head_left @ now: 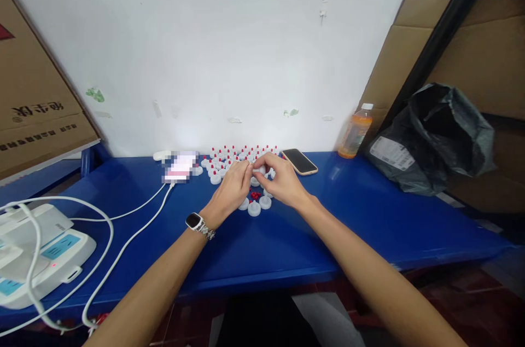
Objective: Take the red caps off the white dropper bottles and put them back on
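White plastic cap (pixel 261 170) pinched between both hands' fingertips – left hand (pixel 233 187), right hand (pixel 280 180) – forearms converging, above loose caps (pixel 254 208) on blue table (pixel 328 226).

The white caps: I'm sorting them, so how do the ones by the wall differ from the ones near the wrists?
The caps by the wall carry red tips and stand in rows; the caps near the wrists show plain white tops and lie in a loose cluster around loose red pieces. Both groups are small, round and white, on the blue table.
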A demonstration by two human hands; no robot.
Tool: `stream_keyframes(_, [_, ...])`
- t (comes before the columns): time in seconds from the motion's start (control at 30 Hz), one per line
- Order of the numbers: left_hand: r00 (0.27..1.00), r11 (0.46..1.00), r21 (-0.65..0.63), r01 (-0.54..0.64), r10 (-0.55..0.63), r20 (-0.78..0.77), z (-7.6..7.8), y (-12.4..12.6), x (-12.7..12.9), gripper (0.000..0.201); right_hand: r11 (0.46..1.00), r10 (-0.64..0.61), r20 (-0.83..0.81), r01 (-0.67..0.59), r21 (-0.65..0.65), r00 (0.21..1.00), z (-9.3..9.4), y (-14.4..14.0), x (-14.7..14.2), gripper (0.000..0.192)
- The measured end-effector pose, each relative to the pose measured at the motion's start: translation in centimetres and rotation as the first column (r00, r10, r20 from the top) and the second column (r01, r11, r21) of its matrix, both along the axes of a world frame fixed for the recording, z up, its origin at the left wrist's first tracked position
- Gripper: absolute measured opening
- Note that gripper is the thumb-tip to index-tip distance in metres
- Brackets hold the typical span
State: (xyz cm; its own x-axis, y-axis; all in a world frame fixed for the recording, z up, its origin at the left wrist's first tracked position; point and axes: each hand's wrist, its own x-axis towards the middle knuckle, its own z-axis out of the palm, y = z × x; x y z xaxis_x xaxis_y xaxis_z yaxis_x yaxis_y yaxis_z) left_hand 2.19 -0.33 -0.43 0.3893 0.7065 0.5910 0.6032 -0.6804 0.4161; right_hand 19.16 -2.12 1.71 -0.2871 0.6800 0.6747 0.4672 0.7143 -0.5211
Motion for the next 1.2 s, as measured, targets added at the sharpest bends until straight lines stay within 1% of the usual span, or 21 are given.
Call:
stream_keyframes(0.17, [0.985, 0.988, -0.154, -0.017, 0.043, 0.166, 0.4, -0.3, 0.5, 0.036, 0.991, -0.037, 0.071, 0.027, 0.131, 0.997, -0.1, -0.1, -0.5, 0.012])
stream_keyframes(0.27, [0.978, 0.98, -0.201, 0.001, 0.041, 0.204, 0.3, -0.4, 0.2, 0.04, 0.989, -0.06, 0.075, 0.049, 0.141, 0.995, -0.3, -0.1, -0.8, 0.012])
stream_keyframes(0.33, [0.989, 0.987, -0.158, 0.009, 0.014, 0.144, 0.3, -0.5, -0.2, 0.04, 0.996, -0.051, 0.033, 0.048, 0.071, 0.998, -0.3, 0.0, -0.9, 0.008])
stream_keyframes(0.4, [0.999, 0.998, -0.062, 0.026, -0.025, 0.02, 0.4, -0.6, -0.6, 0.036, 0.999, -0.016, -0.026, 0.015, -0.048, 1.0, -0.4, 0.1, -0.7, 0.003])
stream_keyframes(0.47, [0.993, 0.998, 0.041, 0.049, -0.045, -0.11, 0.6, -0.7, -0.9, 0.032, 0.99, 0.032, -0.064, -0.041, -0.134, 0.997, -0.4, 0.2, -0.4, 0.003])
stream_keyframes(0.57, [0.972, 0.991, 0.107, 0.082, -0.056, -0.23, 0.9, -0.7, -1.2, 0.031, 0.983, 0.084, -0.053, -0.091, -0.158, 0.995, -0.5, 0.2, 0.2, 0.005])
stream_keyframes(0.67, [0.96, 0.986, 0.103, 0.131, -0.1, -0.261, 0.9, -0.6, -1.2, 0.029, 0.988, 0.094, 0.02, -0.09, -0.124, 0.995, -0.5, 0.0, 0.4, 0.005])
stream_keyframes(0.73, [0.978, 0.988, 0.087, 0.124, -0.106, -0.182, 0.7, -0.6, -0.9, 0.029, 0.997, 0.062, 0.06, -0.059, -0.049, 0.996, -0.4, -0.2, 0.3, 0.004])
stream_keyframes(0.8, [0.998, 0.997, 0.041, 0.066, -0.065, -0.021, 0.5, -0.6, -0.3, 0.031, 0.999, 0.002, 0.073, -0.005, 0.046, 0.997, -0.3, -0.3, 0.1, 0.006])
stream_keyframes(0.87, [0.992, 0.999, -0.045, 0.016, -0.011, 0.125, 0.4, -0.7, 0.3, 0.034, 0.993, -0.055, 0.079, 0.046, 0.11, 0.995, -0.3, -0.5, -0.3, 0.01])
stream_keyframes(0.93, [0.978, 0.992, -0.123, 0.013, 0.013, 0.209, 0.5, -0.9, 0.8, 0.036, 0.987, -0.099, 0.095, 0.086, 0.138, 0.991, -0.3, -0.6, -0.8, 0.013])
stream_keyframes(1.07, [0.956, 0.979, -0.2, 0.037, 0.024, 0.293, 0.7, -0.8, 0.9, 0.039, 0.979, -0.142, 0.152, 0.116, 0.166, 0.978, -0.2, -0.8, -1.2, 0.015])
stream_keyframes(1.13, [0.927, 0.969, -0.248, 0.008, 0.086, 0.365, 0.8, -0.6, 0.3, 0.041, 0.973, -0.173, 0.142, 0.146, 0.18, 0.975, -0.1, -0.7, -0.9, 0.017])
stream_keyframes(1.2, [0.879, 0.954, -0.297, -0.047, 0.18, 0.442, 0.8, -0.3, -0.6, 0.043, 0.958, -0.242, 0.066, 0.228, 0.171, 0.968, 0.0, -0.4, -0.1, 0.019])
